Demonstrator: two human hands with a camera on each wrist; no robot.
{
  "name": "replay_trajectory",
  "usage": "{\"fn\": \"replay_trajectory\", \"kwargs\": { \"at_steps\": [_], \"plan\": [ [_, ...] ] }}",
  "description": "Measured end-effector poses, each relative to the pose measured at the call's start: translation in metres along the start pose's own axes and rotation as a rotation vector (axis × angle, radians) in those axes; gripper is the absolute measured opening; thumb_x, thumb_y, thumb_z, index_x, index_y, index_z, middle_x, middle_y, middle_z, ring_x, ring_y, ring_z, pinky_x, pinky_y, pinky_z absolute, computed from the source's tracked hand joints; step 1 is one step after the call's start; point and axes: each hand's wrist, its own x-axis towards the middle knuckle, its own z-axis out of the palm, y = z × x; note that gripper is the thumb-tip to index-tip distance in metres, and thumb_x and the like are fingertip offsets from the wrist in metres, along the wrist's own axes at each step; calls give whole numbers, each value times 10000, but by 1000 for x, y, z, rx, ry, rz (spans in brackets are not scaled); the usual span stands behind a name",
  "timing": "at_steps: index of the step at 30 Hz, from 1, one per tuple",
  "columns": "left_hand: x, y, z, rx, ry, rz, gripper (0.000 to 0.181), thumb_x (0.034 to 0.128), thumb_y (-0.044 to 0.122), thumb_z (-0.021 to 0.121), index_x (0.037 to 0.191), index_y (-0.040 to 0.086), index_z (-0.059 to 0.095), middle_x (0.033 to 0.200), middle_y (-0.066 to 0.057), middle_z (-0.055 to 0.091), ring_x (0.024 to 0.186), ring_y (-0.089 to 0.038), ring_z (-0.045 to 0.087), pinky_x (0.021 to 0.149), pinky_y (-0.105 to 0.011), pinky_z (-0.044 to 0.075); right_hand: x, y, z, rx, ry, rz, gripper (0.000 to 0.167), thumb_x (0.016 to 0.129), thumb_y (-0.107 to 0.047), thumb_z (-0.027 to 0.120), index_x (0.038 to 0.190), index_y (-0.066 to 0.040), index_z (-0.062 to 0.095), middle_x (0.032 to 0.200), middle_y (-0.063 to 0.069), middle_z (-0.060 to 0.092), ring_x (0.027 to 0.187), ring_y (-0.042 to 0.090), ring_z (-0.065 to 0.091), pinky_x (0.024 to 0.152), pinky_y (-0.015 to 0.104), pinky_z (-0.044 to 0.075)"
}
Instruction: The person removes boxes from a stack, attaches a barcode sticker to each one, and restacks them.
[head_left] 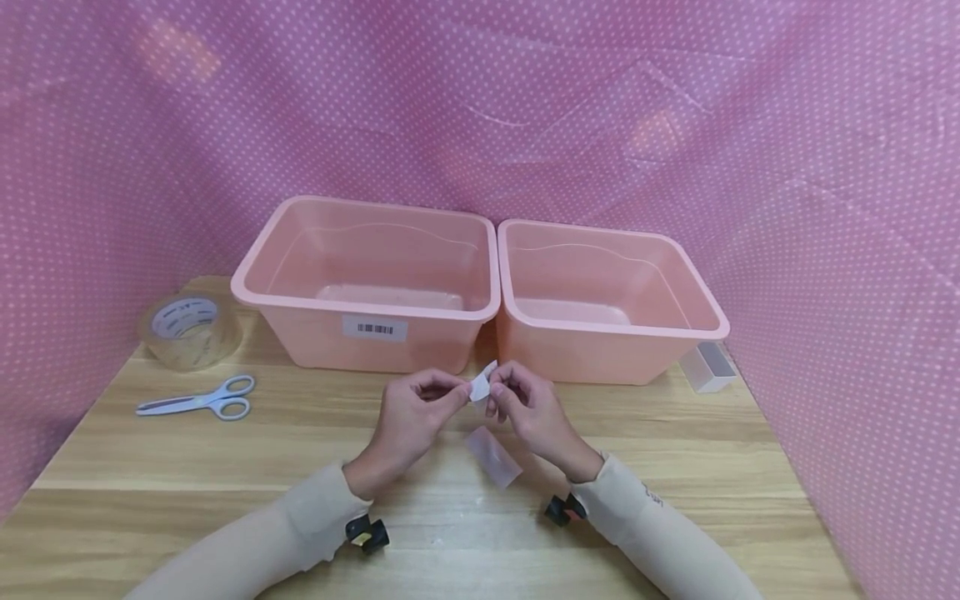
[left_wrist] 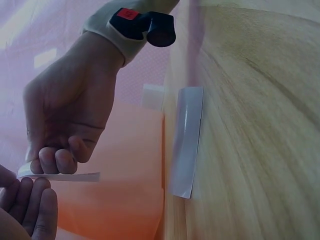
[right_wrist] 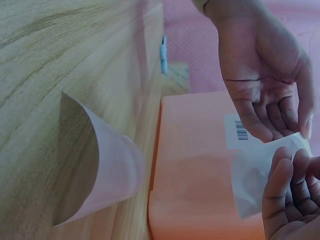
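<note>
Both hands meet in front of the two pink bins, over the wooden table. The left hand [head_left: 408, 421] pinches one edge of a small white piece [head_left: 481, 385] between thumb and finger. On its other side the right hand [head_left: 538, 414] pinches the same piece. In the right wrist view the piece [right_wrist: 250, 172] looks thin and partly see-through. A curved, shiny strip [head_left: 495, 457] lies on the table just below the hands; the left wrist view shows this strip [left_wrist: 187, 142] apart from both hands.
Behind the hands stand the left bin [head_left: 367, 308], with a barcode label [head_left: 375, 328], and the right bin [head_left: 600, 329]. Blue scissors [head_left: 198, 402] and a clear tape roll [head_left: 190, 332] lie at the left. A small white box [head_left: 707, 368] stands at the right.
</note>
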Motion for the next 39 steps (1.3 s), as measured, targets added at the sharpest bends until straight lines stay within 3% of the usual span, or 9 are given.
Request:
{"fn": "replay_trajectory", "kwargs": {
  "at_steps": [10,17,22,28,34,39],
  "plan": [
    [3,0,-2,-33,4,-38,158,891,134,783,968,-4,772,929,-191,782,795,-132,761,718,-208,629,1,0,-3,-5,26,13,88,1025,-36,539,978,25,583,802,233,611,711,144,612,586,276,577],
    [5,-1,-5,-21,20,-40,144,895,142,781,955,11,777,907,-198,779,839,-301,770,707,-210,623,1,-1,-7,-24,43,4,85,1023,-33,542,980,26,585,803,219,611,708,140,611,587,299,591],
    [6,0,-8,-13,28,-44,144,898,144,778,958,14,777,905,-191,780,812,-235,767,700,-214,618,1,-2,-8,-34,53,5,78,1015,-20,554,974,38,587,801,217,617,710,195,629,587,382,610],
    [6,2,-10,-26,38,-35,140,896,128,776,957,1,772,902,-200,776,789,-199,764,700,-221,626,1,-1,-10,-37,64,7,74,1008,-15,560,962,35,588,796,220,623,713,355,629,578,341,604],
    [7,3,-12,-24,49,-35,133,894,118,776,951,-2,771,894,-207,774,780,-188,763,701,-230,627,0,-1,-14,-50,73,4,74,1008,-13,556,957,32,586,800,231,624,703,221,624,582,322,602],
    [9,4,-14,-36,62,-33,105,884,89,777,934,-4,771,875,-222,768,777,-228,763,683,-231,625,-1,-3,-17,-56,86,10,81,1009,-20,555,951,30,582,801,234,626,699,253,620,595,306,595]
  ]
}}
